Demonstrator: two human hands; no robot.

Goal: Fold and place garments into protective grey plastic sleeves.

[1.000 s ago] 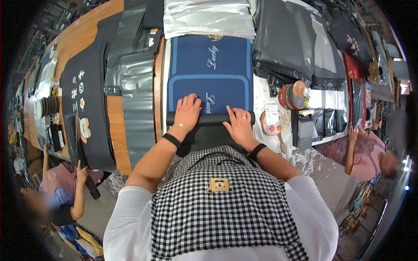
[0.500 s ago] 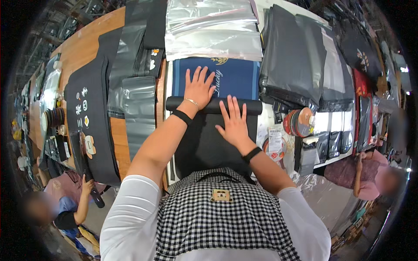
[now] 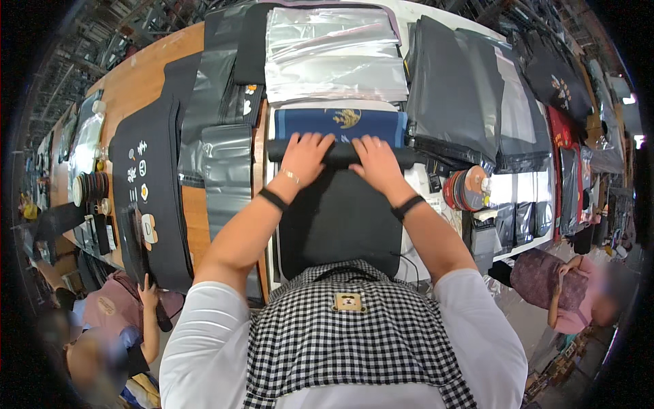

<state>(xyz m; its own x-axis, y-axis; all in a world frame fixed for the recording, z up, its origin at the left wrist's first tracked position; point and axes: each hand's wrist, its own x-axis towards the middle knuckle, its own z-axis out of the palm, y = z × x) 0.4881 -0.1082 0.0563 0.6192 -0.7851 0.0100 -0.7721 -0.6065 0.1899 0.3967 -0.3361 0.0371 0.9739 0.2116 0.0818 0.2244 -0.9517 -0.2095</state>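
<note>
A mat with a dark blue printed face (image 3: pixel 306 123) and a black back lies in front of me, partly wound into a black roll (image 3: pixel 342 157). My left hand (image 3: pixel 304 159) grips the left part of the roll, its fingers bent over the far side. To the right, my right hand (image 3: pixel 377 165) holds the roll in the same way, fingers curled over the top. The thumbs are on the near side. Between the roll and my apron lies a flat black sheet (image 3: pixel 340 221). A strip of the blue face with a gold motif shows beyond the roll.
Clear plastic bags (image 3: pixel 334 51) lie beyond the mat. Grey bags (image 3: pixel 453 88) are stacked at right, beside round coasters (image 3: pixel 465 189). Black printed mats (image 3: pixel 153 180) and grey sleeves (image 3: pixel 227 170) lie at left. One person (image 3: pixel 119 307) is at lower left, another (image 3: pixel 555 286) at lower right.
The roll has moved away from me, covering more of the blue face. My hands went from flat and spread to curled over the roll, the left one coming back onto it.
</note>
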